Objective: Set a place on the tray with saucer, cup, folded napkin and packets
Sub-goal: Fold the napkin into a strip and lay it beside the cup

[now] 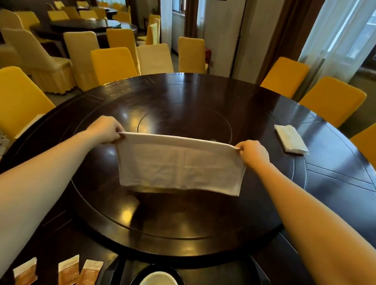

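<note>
A white cloth napkin [179, 163] hangs spread out above the dark round table [332, 181]. My left hand [105, 129] pinches its upper left corner and my right hand [253, 153] pinches its upper right corner. The napkin looks folded once, its lower edge loose just above the turntable. At the bottom edge a white cup or saucer [158, 282] rests on a dark tray [121, 275], only partly in view. Three orange-and-white packets [68, 271] lie on the table to the left of the tray.
A second folded white napkin [290, 139] lies on the table's right side. A raised round turntable [179, 223] fills the table's middle. Yellow-covered chairs [12, 100] ring the table, and more tables and chairs stand behind at the left.
</note>
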`<action>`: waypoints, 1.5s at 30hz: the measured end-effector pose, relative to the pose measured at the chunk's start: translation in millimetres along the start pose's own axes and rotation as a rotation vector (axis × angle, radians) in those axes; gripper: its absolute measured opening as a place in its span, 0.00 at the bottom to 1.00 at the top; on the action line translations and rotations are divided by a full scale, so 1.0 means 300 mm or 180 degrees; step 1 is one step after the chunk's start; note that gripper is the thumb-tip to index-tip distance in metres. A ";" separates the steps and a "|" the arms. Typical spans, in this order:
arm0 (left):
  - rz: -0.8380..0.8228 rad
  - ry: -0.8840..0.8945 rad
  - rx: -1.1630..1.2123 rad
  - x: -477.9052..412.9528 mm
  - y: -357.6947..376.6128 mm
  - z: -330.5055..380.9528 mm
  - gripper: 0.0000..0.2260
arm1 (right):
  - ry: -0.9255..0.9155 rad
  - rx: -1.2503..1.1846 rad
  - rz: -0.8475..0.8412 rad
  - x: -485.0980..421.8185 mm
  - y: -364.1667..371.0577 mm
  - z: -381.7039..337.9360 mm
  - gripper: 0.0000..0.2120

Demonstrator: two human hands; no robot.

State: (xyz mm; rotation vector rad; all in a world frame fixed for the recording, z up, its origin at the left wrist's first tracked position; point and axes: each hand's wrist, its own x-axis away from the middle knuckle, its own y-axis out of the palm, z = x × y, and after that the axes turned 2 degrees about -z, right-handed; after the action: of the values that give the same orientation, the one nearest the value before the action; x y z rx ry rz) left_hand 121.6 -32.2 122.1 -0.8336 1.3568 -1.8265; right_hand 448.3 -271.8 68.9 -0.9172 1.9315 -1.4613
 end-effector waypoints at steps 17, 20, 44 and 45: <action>-0.0283 0.0605 0.0248 0.303 0.586 -0.179 0.14 | -0.0084 -0.0410 -0.0058 0.322 0.452 0.185 0.16; -0.0540 0.0523 0.0274 0.362 0.694 -0.227 0.16 | -0.0054 -0.0228 -0.0337 0.386 0.513 0.209 0.17; -0.0035 0.0782 0.0723 0.069 0.706 0.234 0.16 | 0.0913 -0.0703 0.0379 0.243 0.501 0.121 0.13; -0.0093 0.0891 0.0786 0.026 0.724 0.302 0.16 | 0.1061 -0.0773 0.0396 0.232 0.512 0.123 0.13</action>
State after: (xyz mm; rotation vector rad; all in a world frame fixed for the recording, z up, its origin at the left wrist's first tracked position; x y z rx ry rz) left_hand 226.3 -129.2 -65.2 -0.4844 1.2535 -2.1419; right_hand 403.7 -321.0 -90.4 -0.6690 2.4054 -1.3968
